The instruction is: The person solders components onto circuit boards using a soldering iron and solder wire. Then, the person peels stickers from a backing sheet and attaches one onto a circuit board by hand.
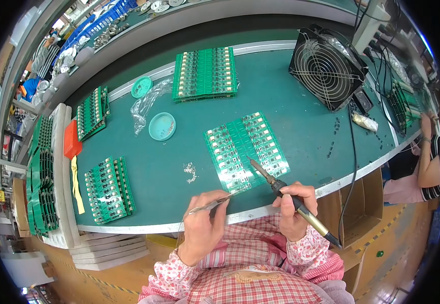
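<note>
A green circuit board panel point(248, 147) with rows of white and dark parts lies on the green mat in front of me. My right hand point(296, 207) grips a soldering iron point(306, 215), its tip pointing up and left over the panel. Tweezers point(212, 204) are pinched in my left hand point(205, 223), and their points reach the panel's near edge. Whether the points hold a part is too small to see. Small pale parts point(190, 172) lie loose on the mat, left of the panel.
Stacked panels point(205, 73) stand behind, with more at left point(109, 190). A fan point(326, 68) occupies the back right. Round teal dishes point(162, 126), a plastic bag point(149, 104) and a red block point(71, 139) are at left. The iron's cable point(353, 167) crosses the right edge. Another person point(423, 167) sits at right.
</note>
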Demonstrator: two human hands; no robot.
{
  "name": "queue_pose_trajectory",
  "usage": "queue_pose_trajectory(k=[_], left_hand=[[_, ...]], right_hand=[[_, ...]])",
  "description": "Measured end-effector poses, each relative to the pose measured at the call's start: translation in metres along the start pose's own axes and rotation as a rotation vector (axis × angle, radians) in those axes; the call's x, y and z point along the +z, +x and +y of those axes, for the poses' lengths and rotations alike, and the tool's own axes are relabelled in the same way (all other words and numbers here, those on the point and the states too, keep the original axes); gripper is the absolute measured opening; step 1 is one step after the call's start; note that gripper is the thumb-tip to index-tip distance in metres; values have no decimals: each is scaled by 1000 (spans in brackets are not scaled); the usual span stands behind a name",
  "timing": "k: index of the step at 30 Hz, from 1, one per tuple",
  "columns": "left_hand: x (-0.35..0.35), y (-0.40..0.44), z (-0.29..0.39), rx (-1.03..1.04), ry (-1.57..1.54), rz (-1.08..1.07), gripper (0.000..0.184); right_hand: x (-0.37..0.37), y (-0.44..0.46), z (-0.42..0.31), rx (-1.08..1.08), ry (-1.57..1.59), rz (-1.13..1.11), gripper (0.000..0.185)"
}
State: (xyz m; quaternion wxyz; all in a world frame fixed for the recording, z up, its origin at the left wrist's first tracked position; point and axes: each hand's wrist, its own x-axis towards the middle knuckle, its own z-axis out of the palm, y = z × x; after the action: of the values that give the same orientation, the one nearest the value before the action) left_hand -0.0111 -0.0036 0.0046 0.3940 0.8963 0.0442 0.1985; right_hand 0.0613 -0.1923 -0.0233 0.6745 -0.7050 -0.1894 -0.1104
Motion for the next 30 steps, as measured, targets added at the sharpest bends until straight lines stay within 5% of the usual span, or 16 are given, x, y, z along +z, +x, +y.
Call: queue_pose_trajectory(k=[12,21,30], left_hand=[[4,1,1,46,52,25,20],[5,1,0,48,54,29,20],[5,1,-1,51,49,32,19]], right_hand=[[-4,1,4,-84,-82,-75,20],[-5,-6,-16,162,149,49,17],[-21,-31,-12,-62,166,32,30]])
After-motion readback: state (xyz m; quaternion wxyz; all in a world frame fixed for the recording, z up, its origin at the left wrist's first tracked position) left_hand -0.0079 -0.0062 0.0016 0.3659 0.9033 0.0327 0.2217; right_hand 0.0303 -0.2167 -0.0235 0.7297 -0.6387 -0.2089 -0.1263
